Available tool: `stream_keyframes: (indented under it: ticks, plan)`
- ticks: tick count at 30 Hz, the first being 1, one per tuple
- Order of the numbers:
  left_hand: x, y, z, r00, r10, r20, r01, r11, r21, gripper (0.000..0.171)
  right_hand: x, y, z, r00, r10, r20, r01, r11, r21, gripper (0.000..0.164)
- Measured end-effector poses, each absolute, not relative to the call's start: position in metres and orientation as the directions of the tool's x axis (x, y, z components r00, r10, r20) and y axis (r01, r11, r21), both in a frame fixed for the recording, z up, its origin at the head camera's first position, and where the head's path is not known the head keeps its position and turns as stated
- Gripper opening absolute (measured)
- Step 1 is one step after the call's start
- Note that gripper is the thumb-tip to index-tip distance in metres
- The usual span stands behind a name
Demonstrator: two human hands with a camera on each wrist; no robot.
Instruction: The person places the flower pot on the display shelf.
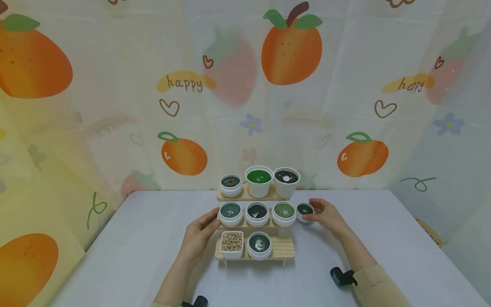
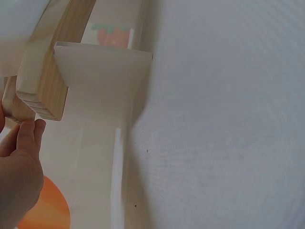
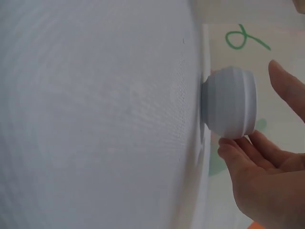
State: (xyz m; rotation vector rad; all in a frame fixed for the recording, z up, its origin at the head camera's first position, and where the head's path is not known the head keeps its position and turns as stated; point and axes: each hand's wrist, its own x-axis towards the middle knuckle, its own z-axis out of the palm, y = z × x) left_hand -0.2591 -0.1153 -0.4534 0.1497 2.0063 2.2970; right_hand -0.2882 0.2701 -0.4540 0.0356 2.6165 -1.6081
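Observation:
A small white cup (image 1: 304,209) with a dark green top stands on the table just right of a tiered wooden shelf. My right hand (image 1: 330,216) reaches around it; in the right wrist view its fingers (image 3: 250,155) touch the cup's side while the thumb (image 3: 286,86) stays apart. At the left end of the middle board (image 1: 245,227), my left hand (image 1: 196,236) holds the edge between thumb and fingers. That board carries a teal-topped cup (image 1: 230,211), a dark-topped cup (image 1: 258,212) and a speckled green cup (image 1: 284,212).
On the front board (image 1: 283,247) sit a square dish of tan bits (image 1: 232,243) and a teal-topped cup (image 1: 259,244). The back board (image 1: 249,198) bears a brown-centred cup (image 1: 231,183) and two taller cups. Behind the table hangs a fruit-patterned cloth (image 1: 291,123).

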Motion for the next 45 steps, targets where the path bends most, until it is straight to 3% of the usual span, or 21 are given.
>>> stream_keyframes:
  ticks: [45]
  plan:
    - [-0.260, -0.116, -0.456, -0.992, 0.127, 0.021, 0.003, -0.140, 0.990, 0.052, -0.292, 0.271, -0.466, -0.999, -0.023, -0.034, 0.019, 0.474, -0.880, 0.067]
